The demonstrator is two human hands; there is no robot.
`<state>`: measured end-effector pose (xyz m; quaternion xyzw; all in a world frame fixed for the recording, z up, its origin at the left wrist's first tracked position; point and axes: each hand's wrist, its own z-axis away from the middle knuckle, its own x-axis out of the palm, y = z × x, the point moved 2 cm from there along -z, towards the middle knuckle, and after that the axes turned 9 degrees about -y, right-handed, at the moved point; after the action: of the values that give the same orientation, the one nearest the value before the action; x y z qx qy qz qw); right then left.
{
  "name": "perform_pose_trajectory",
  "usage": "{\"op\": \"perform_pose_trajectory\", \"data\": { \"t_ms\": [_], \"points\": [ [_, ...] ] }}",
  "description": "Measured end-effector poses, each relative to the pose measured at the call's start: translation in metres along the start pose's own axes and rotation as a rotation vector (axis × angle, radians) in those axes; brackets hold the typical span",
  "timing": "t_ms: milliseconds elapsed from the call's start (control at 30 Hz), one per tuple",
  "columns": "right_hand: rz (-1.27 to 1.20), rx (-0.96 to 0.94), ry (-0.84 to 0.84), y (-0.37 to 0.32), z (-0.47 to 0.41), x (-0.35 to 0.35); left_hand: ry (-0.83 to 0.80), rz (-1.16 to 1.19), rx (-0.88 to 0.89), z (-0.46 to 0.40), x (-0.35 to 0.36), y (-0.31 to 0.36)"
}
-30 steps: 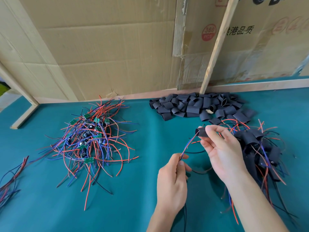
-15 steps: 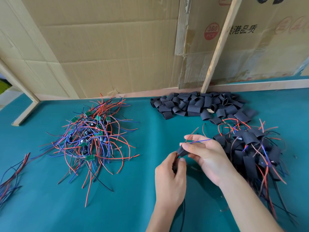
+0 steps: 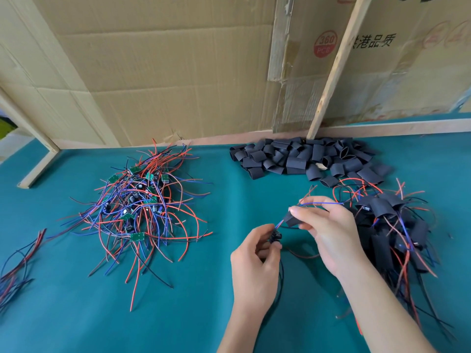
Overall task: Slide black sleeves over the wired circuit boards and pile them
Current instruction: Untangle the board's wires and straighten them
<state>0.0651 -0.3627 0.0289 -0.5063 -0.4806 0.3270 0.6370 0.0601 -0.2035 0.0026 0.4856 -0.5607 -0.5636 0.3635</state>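
Left hand pinches a small wired circuit board just above the teal table, fingers curled round it. Right hand pinches a black sleeve threaded on the board's red and blue wires, just beside the board. Loose sleeves lie heaped at the back; bare boards sit left, sleeved ones right.

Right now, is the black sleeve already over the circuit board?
Not yet. The right hand holds the black sleeve on the wires; the circuit board, in the left hand, sits outside it.
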Motion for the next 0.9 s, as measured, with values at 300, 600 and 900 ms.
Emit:
{"op": "perform_pose_trajectory", "data": {
  "t_ms": [300,600,900],
  "points": [
    [0.315,0.034,-0.018,0.0081,0.0039,0.0045,0.061,-0.098,0.040,0.0005,-0.0006,0.0005],
    [0.592,0.007,-0.046,0.0019,0.0067,0.0056,0.066,-0.061,0.005,0.0008,0.0016,0.0002],
    [0.508,0.057,-0.074,0.0050,0.0058,0.0066,0.085,-0.016,0.025,0.0019,0.0002,-0.0011]
  ]
}}
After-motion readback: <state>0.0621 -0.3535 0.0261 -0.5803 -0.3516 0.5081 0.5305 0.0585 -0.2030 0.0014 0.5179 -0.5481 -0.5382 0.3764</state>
